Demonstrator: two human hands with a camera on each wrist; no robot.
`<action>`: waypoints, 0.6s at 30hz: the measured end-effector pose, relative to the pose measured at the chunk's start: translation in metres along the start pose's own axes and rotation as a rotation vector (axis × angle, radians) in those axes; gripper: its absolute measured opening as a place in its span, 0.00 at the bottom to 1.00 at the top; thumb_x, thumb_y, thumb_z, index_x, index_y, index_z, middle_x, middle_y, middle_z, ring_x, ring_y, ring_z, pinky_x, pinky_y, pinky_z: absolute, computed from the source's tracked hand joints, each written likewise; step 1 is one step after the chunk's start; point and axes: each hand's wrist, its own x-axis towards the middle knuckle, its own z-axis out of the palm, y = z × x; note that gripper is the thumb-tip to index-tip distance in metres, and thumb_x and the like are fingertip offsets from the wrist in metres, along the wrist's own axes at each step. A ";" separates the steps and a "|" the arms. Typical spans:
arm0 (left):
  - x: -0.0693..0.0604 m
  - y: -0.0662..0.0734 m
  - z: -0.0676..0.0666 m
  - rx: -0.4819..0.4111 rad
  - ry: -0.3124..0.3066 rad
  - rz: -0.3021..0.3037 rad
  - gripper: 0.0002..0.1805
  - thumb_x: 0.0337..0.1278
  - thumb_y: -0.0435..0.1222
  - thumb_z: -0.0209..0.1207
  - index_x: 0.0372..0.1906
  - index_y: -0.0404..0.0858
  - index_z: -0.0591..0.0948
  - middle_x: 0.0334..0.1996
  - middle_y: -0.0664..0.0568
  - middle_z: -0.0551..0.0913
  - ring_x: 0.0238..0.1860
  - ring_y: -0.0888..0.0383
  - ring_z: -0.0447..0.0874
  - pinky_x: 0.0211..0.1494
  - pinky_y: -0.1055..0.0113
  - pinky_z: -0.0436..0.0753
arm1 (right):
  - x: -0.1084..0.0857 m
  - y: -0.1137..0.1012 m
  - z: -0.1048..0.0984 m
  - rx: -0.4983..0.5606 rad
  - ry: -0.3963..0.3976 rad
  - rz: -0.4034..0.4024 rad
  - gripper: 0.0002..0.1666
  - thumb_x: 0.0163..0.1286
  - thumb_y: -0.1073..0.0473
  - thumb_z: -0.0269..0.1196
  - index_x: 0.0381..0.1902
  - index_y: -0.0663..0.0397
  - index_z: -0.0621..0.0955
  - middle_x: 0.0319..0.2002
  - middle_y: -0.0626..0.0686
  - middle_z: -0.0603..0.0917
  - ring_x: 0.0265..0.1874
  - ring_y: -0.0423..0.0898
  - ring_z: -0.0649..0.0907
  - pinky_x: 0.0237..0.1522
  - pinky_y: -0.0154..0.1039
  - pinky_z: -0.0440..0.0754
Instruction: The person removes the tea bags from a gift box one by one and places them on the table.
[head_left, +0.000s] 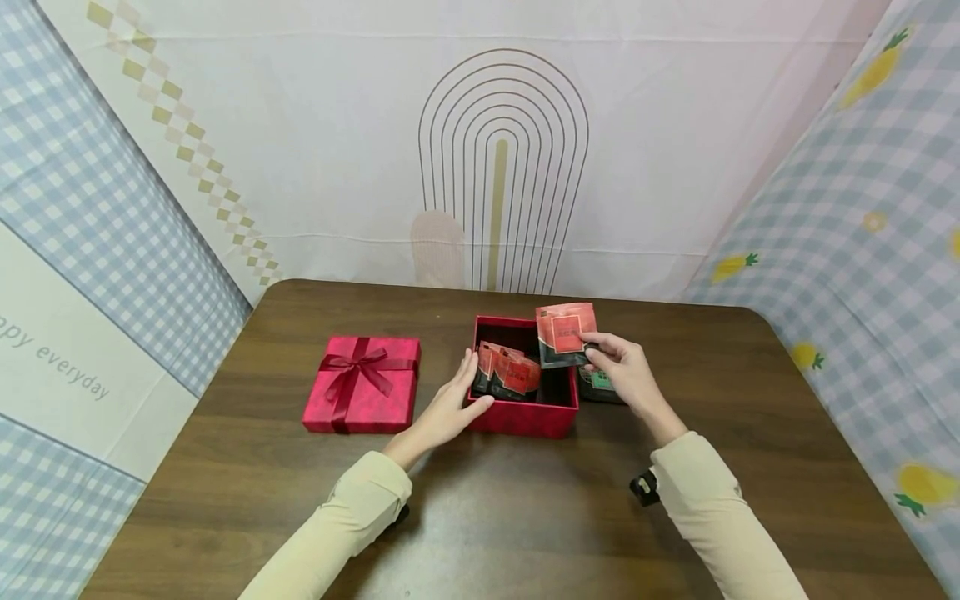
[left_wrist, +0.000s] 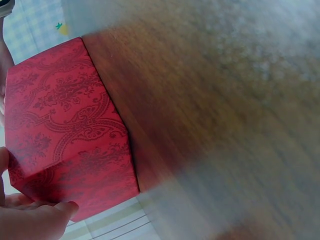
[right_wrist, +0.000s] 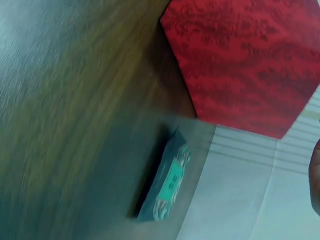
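A red patterned gift box (head_left: pixel 522 419) stands without its lid on the table, with several red-and-black sachets (head_left: pixel 517 377) inside at its left. My left hand (head_left: pixel 444 408) rests against its left side and front corner, fingers extended. The left wrist view shows the thumb (left_wrist: pixel 62 212) touching the patterned box wall (left_wrist: pixel 70 115). Above the box's right rim, my right hand (head_left: pixel 626 371) pinches another red-and-black sachet (head_left: pixel 564 333) by its right edge. A dark sachet with a green label (right_wrist: pixel 170 182) lies on the table right of the box, partly hidden in the head view.
The red lid (head_left: pixel 382 396) with a ribbon bow lies left of the box on the brown wooden table (head_left: pixel 502 517). A white patterned cloth (head_left: pixel 337 167) hangs behind the table, and checked cloths hang at both sides.
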 end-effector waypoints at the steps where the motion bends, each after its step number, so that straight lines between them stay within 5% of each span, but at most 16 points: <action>1: 0.000 0.000 0.000 0.000 0.000 0.000 0.39 0.61 0.39 0.53 0.68 0.26 0.48 0.70 0.37 0.41 0.70 0.43 0.42 0.68 0.50 0.52 | -0.001 0.000 -0.003 -0.013 0.014 0.007 0.17 0.65 0.71 0.54 0.52 0.73 0.75 0.40 0.68 0.80 0.26 0.34 0.82 0.28 0.28 0.79; 12: 0.000 0.000 -0.001 0.002 -0.004 -0.006 0.39 0.61 0.39 0.53 0.69 0.26 0.47 0.70 0.37 0.40 0.70 0.43 0.42 0.68 0.50 0.51 | -0.001 -0.003 -0.018 -0.004 0.081 -0.020 0.18 0.65 0.70 0.55 0.52 0.74 0.74 0.29 0.40 0.82 0.24 0.32 0.81 0.31 0.26 0.79; 18: 0.000 0.001 -0.001 0.006 -0.007 -0.010 0.39 0.62 0.40 0.53 0.69 0.27 0.47 0.70 0.38 0.40 0.70 0.44 0.42 0.68 0.51 0.51 | -0.003 0.002 -0.025 0.003 0.093 -0.022 0.19 0.65 0.69 0.55 0.52 0.75 0.74 0.31 0.37 0.81 0.26 0.35 0.82 0.33 0.25 0.79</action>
